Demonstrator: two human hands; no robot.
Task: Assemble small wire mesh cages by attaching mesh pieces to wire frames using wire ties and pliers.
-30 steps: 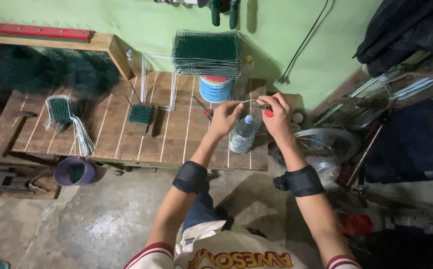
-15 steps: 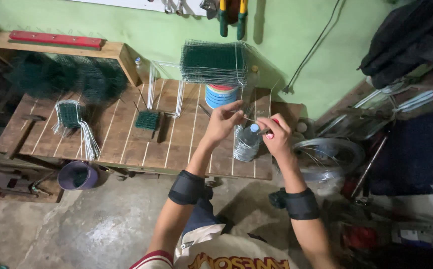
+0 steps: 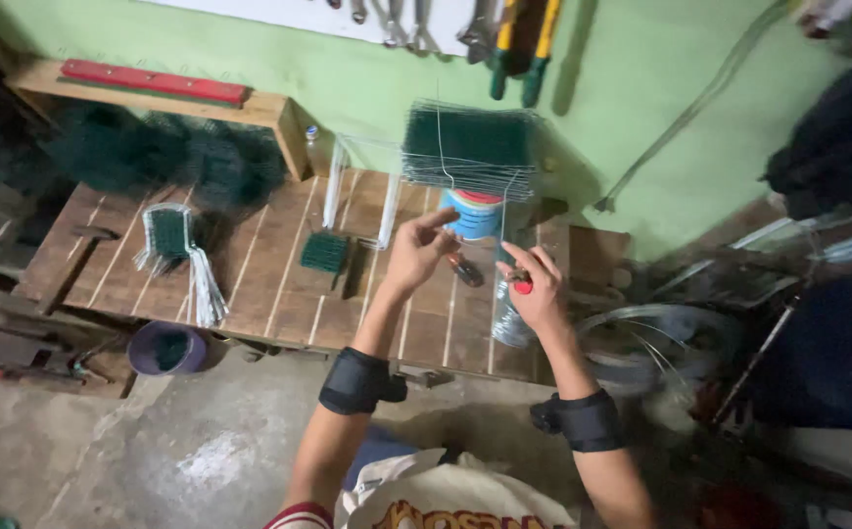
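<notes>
My left hand (image 3: 416,253) is raised over the wooden slatted table (image 3: 269,294), its fingertips pinched on a thin wire (image 3: 440,157) that runs up in front of a stack of green wire mesh (image 3: 470,147). The stack rests on a blue, white and red tub (image 3: 475,216). To the right, my right hand (image 3: 536,286) grips red-handled pliers (image 3: 522,286) just above a clear plastic bottle (image 3: 510,325) at the table's front edge. Both wrists wear black bands.
A small green mesh piece (image 3: 324,252) and a mesh bundle with white wires (image 3: 169,240) lie on the table, a hammer (image 3: 83,240) at its left. A purple bucket (image 3: 165,349) sits below. Hand tools (image 3: 519,44) hang on the green wall; wire coils (image 3: 641,338) lie at right.
My hands have drawn apart: the left one has lifted toward the mesh stack with the wire, and the right one stays over the bottle. The view has tilted slightly.
</notes>
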